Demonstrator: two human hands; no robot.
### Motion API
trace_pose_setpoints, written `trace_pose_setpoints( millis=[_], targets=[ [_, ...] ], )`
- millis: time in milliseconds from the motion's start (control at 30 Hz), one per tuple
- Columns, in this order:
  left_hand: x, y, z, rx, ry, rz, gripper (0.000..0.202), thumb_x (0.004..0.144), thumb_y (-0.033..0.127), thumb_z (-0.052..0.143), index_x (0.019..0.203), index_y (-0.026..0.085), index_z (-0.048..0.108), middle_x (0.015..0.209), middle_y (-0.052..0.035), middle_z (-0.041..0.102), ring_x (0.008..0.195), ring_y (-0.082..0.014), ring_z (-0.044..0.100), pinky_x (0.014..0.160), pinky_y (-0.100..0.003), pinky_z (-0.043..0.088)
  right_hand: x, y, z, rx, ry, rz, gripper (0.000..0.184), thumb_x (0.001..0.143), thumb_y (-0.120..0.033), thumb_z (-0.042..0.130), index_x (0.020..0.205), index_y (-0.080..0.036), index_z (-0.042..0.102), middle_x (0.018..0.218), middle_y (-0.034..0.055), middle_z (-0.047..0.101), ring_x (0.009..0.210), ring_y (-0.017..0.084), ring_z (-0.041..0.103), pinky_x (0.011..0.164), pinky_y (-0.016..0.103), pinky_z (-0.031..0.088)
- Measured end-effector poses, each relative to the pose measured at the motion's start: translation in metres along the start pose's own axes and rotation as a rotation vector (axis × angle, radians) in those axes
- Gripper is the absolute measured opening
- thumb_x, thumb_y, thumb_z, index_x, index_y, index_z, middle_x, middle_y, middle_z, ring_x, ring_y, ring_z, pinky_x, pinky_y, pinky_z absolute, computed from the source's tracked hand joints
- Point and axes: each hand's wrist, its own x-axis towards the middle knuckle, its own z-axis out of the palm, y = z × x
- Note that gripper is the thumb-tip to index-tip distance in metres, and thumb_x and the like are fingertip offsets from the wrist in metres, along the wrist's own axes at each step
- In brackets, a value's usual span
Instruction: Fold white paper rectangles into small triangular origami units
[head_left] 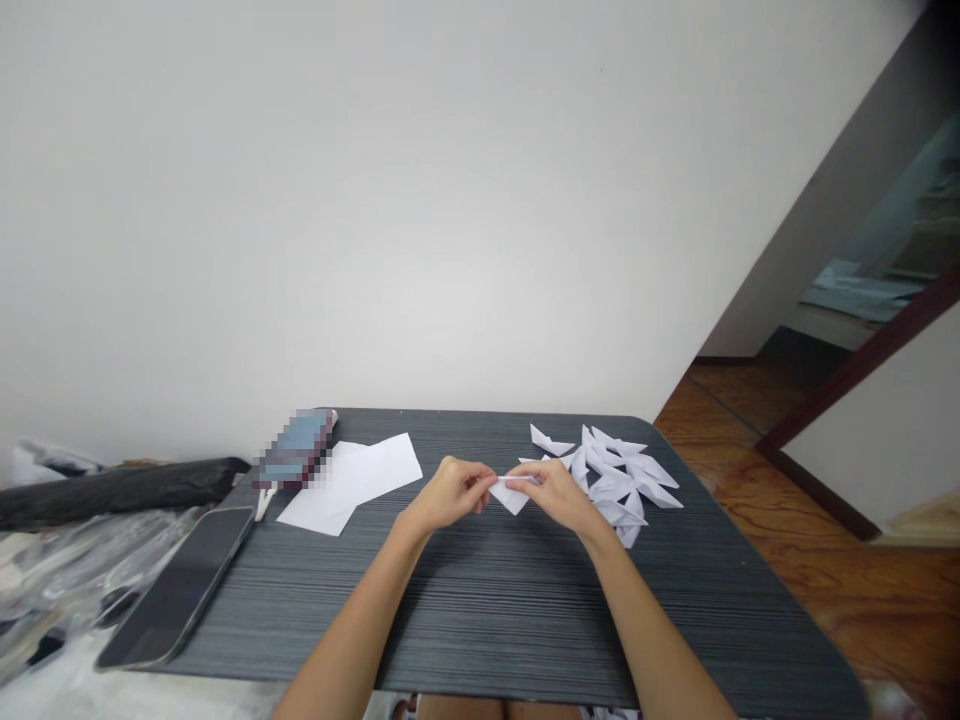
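Note:
A small folded piece of white paper (513,497) is held above the table between my two hands. My left hand (457,490) pinches its left corner between thumb and fingers. On the opposite side, my right hand (553,490) grips the top edge, thumb in front and fingers behind. The paper's lower part comes to a point facing me. Just beyond my right hand lies a pile of folded white paper boats (611,470), partly covered by that hand. To the left of my left hand are flat white paper sheets (379,470), overlapping one another.
The dark wood-grained table (495,600) stands against a white wall (480,200). A blurred-out phone-like device (296,450) with a white cable rests at the back left. Another phone (180,585) lies along the left edge, near plastic-wrapped items (97,570) and a long black roll (127,488).

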Motion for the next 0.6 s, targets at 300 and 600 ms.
trace_pose_setpoints(
  millis=[300, 600],
  targets=[
    [0.0, -0.008, -0.006, -0.123, -0.03, -0.022, 0.03, 0.084, 0.028, 0.035, 0.086, 0.011, 0.059, 0.061, -0.0028, 0.062, 0.05, -0.0089, 0.055, 0.055, -0.019, 0.041, 0.002, 0.004, 0.0, 0.153, -0.023, 0.047, 0.026, 0.074, -0.034, 0.051, 0.081, -0.014, 0.067, 0.065, 0.0034, 0.062, 0.059, 0.014, 0.053, 0.054, 0.024, 0.039],
    [0.005, -0.022, -0.008, -0.457, 0.108, -0.08, 0.031, 0.074, 0.031, 0.053, 0.092, 0.006, 0.062, 0.064, -0.0065, 0.064, 0.058, -0.0129, 0.057, 0.062, -0.026, 0.046, 0.006, 0.011, 0.013, 0.47, 0.032, 0.1, 0.03, 0.068, -0.036, 0.058, 0.091, -0.016, 0.059, 0.078, 0.0038, 0.061, 0.062, 0.012, 0.053, 0.051, 0.023, 0.043]
  ],
)
